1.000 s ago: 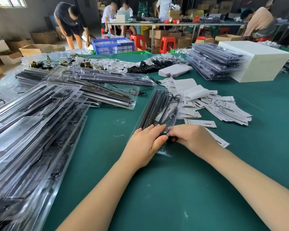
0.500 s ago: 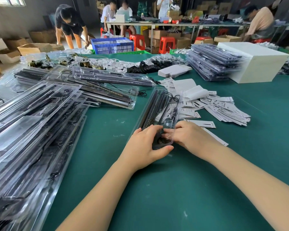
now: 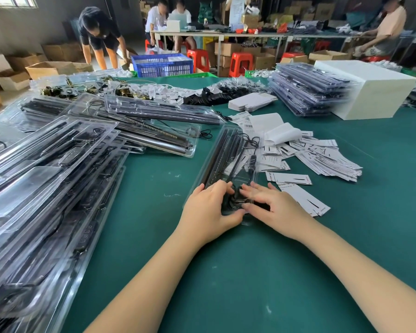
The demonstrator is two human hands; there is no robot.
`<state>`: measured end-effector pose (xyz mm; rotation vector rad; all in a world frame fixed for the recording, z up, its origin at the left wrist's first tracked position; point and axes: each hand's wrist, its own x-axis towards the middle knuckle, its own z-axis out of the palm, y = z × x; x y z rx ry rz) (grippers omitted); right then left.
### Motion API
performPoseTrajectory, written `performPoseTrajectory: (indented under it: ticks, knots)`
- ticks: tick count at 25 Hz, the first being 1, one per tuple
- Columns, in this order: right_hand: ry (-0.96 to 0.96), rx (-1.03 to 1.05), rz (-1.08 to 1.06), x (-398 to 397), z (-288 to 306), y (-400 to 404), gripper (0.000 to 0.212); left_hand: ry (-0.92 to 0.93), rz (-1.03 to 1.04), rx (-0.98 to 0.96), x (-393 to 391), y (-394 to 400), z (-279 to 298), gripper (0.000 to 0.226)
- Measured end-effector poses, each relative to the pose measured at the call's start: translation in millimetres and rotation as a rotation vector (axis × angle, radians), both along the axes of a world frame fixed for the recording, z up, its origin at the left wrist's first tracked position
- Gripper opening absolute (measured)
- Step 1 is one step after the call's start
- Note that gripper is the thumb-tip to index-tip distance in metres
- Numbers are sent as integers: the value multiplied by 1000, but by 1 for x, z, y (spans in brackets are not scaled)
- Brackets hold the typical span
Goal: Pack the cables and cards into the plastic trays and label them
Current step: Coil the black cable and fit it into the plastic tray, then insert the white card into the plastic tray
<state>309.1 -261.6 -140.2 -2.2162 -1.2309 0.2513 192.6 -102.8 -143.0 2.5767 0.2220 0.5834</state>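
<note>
Green bench (image 3: 250,272) carries a clear tray (image 3: 222,162) lying lengthwise at centre, where the left hand (image 3: 208,210) curls round its near end and the right hand (image 3: 271,205), fingers spread, presses the black cable (image 3: 235,203) inside.

The right hand (image 3: 274,207) has spread its fingers flat over the tray's (image 3: 228,152) near end; the left hand (image 3: 209,207) now cups the coiled cable (image 3: 234,203).
</note>
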Motion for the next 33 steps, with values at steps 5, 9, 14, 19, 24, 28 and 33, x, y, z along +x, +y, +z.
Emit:
performPoseTrajectory:
  ticks: [5,9,14,19,24,28,33]
  knots:
    - [84,250,-221,-12,0,5,34,-6,20,-19,1,-4,0,37]
    - [29,316,-343,-21,2,4,19,6,35,10,0,-3,0,43]
    - [57,256,-407,-23,4,3,38,50,14,131,0,-4,3,40]
    - [1,177,-447,-24,7,4,45,169,16,88,2,-6,13,57]
    - [-4,158,-400,-23,7,5,44,187,37,81,-1,-11,15,67]
    - [128,101,-333,-19,8,-2,41,154,84,48,-1,-11,13,67]
    - [153,224,-408,-31,3,1,40,112,90,-65,-5,-15,4,74]
